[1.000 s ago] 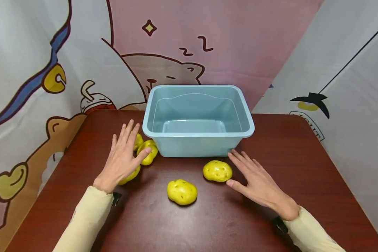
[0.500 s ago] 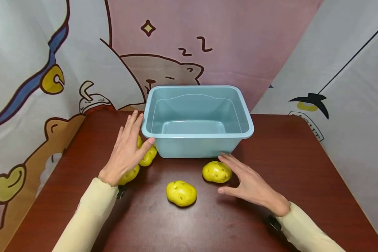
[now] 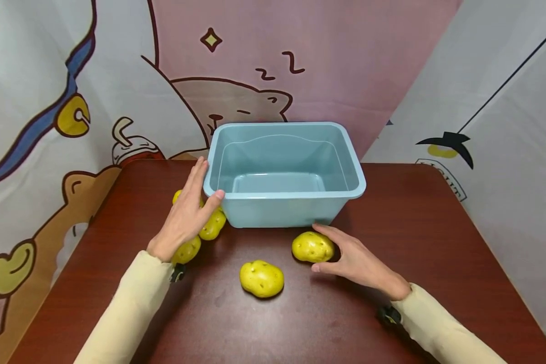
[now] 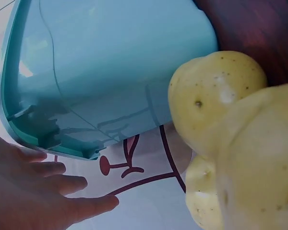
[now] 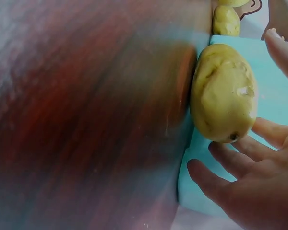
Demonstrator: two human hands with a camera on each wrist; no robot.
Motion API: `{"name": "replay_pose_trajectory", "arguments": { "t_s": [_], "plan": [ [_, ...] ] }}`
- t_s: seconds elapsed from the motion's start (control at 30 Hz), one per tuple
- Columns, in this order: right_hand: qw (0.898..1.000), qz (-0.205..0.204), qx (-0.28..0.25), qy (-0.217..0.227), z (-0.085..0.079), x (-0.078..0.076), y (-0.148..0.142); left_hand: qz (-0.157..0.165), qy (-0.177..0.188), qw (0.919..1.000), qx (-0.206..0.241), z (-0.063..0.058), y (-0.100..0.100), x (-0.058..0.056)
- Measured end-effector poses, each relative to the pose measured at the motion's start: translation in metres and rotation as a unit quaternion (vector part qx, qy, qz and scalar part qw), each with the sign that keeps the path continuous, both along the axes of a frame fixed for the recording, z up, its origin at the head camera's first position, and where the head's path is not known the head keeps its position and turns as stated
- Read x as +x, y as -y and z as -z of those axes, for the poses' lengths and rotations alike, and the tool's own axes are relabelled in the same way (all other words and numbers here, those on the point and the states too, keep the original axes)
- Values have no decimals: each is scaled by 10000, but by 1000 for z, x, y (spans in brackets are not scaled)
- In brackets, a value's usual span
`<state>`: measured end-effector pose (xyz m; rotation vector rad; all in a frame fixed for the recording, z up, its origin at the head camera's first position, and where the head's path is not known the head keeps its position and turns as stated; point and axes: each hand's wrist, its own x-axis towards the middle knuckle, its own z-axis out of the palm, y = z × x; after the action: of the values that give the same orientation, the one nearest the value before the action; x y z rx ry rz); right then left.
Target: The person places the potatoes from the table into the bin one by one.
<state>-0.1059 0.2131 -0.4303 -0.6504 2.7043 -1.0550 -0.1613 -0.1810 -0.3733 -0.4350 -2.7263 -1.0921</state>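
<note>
A light blue plastic basin [image 3: 282, 210] stands at the back of the table. My left hand [image 3: 184, 215] is at its left rim, fingers straight; in the left wrist view the fingers [image 4: 69, 184] lie beside the rim, and whether they touch it I cannot tell. Under that hand several yellow potatoes [image 3: 213, 225] lie at the basin's left side, partly covered. My right hand [image 3: 359, 260] has thumb and fingers spread on either side of another potato [image 3: 313, 246] in front of the basin. The right wrist view shows this potato [image 5: 224, 93] close to the fingertips, not gripped.
One more potato [image 3: 261, 279] lies alone nearer the front of the brown table [image 3: 264, 333]. A printed curtain [image 3: 346, 55] hangs directly behind the basin and table's back edge.
My left hand has moved right and forward from above the potatoes to the basin's rim. My right hand has shifted left, its thumb and fingers now around the potato's right side.
</note>
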Motion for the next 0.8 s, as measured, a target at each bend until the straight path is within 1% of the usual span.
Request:
{"name": "replay_pose_trajectory", "arguments": {
  "t_s": [0.17,0.27,0.33,0.57,0.8],
  "plan": [
    [10000,-30,-61,35,4,-1,4,-13,78,10000,-42,-1,-2,-2],
    [10000,-26,-40,1,6,-2,6,-31,175,9998,-69,0,-2,-2],
    [10000,9,-8,-22,7,-3,7,-25,176,9998,-87,1,-2,-2],
    [9998,89,137,-104,8,-5,10,53,-40,9998,-183,4,-1,-3],
    [9996,100,128,-226,8,-3,9,53,-167,9997,-164,5,-2,-4]
  ]
}}
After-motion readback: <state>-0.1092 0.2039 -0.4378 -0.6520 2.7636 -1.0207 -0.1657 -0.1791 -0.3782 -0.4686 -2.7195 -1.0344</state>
